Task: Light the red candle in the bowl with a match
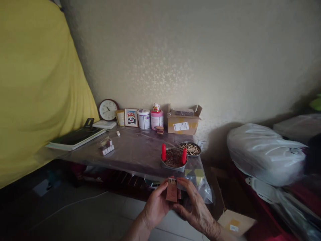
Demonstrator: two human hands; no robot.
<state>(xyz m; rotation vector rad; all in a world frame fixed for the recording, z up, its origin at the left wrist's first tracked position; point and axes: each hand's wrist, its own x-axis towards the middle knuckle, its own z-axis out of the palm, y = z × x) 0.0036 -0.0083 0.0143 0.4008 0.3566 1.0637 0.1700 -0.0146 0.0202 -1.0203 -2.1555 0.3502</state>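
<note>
Just in front of the table edge, my two hands hold a small reddish-brown matchbox [172, 193], whose upper end is slid out and shows several matches. My left hand [155, 205] grips it from the left, thumb along its side. From the right, my right hand [195, 207] has its index finger at the upper end and its thumb near the lower corner. Beyond them on the table sits a round metal tin [174, 158] of dark grainy material with two red candles [164, 152] standing in it. A second tin [190, 149] behind it holds many matchsticks.
A plastic-covered table [135, 147] bears a clock [108, 109], a framed panda picture [131, 117], tubs [144, 119], a cardboard box [183, 124] and a pack of small boxes [107, 148]. White bags [263, 152] are piled at right; a yellow curtain [40, 87] hangs at left.
</note>
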